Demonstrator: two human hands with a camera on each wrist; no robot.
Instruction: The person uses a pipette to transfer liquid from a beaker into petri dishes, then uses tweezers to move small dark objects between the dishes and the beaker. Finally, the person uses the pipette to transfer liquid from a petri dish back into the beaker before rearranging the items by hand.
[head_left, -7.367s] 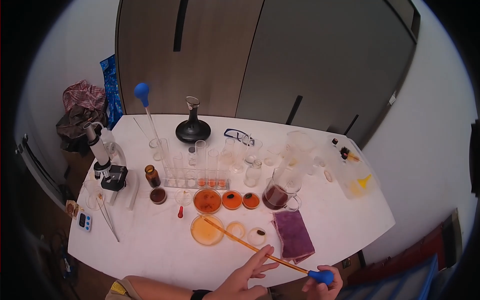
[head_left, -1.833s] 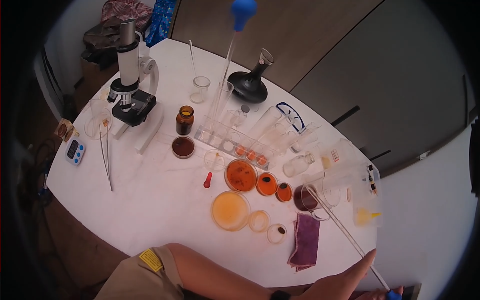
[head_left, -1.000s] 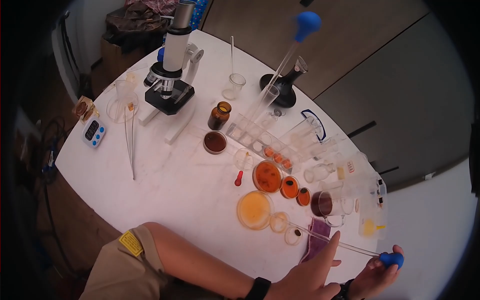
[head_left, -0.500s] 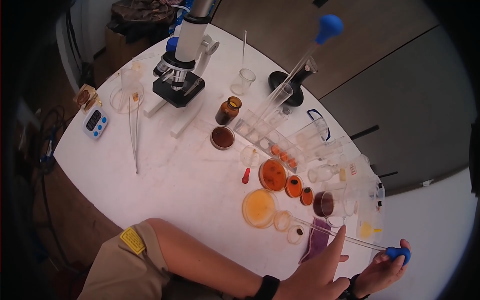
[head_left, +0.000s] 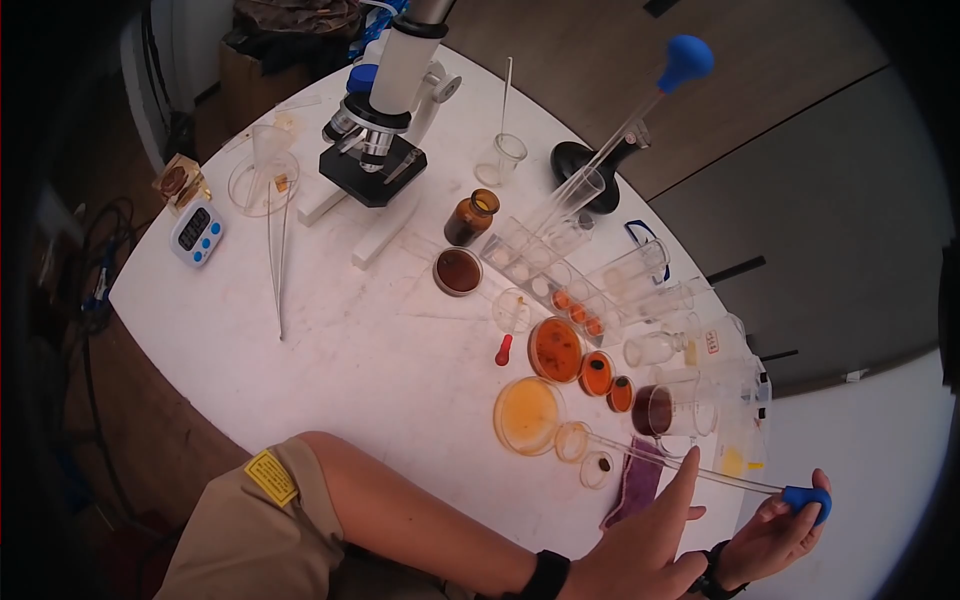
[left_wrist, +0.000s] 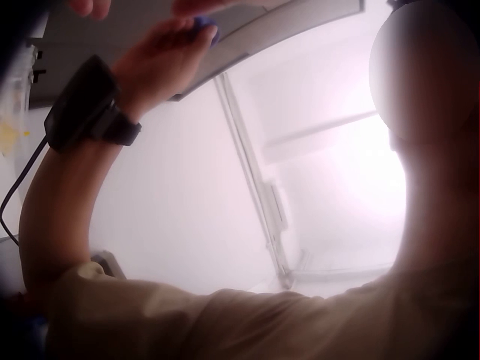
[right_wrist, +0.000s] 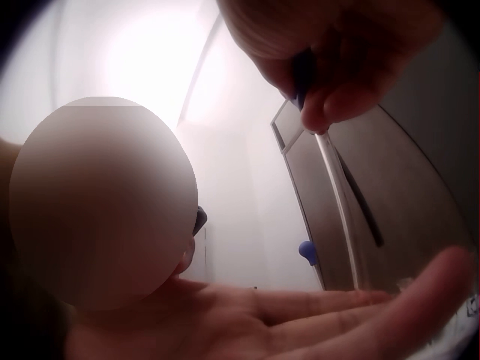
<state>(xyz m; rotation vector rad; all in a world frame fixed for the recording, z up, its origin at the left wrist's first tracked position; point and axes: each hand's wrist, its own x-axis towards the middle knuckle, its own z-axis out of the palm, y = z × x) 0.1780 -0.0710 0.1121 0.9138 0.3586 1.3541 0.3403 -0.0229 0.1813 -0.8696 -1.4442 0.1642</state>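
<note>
My right hand [head_left: 775, 540] grips the blue rubber bulb [head_left: 808, 504] of a long glass pipette. Its clear tube [head_left: 740, 481] slants left over a purple cloth [head_left: 630, 495], with the tip close by a small petri dish [head_left: 572, 441] with a yellowish rim. My left hand [head_left: 630, 555] lies alongside with the index finger straight up at the tube; in the right wrist view its fingers [right_wrist: 322, 304] are extended below the pipette. Near the tip are a small dish [head_left: 590, 477] holding a dark piece and a large dish of yellow liquid [head_left: 527, 415].
A glass jug of dark liquid [head_left: 654, 410], orange-filled dishes [head_left: 556, 349] and a test tube rack [head_left: 545, 280] stand behind. A second blue-bulbed pipette [head_left: 685, 62] rises from a cylinder. A microscope [head_left: 375, 155], brown bottle [head_left: 471, 217], tweezers [head_left: 278, 270] and timer [head_left: 196, 231] are left.
Earlier the tube was amber, its tip over the large yellow dish; then, clear, it slanted to the jug. The tip has since swung to the small dishes. Lately mostly the view shifted.
</note>
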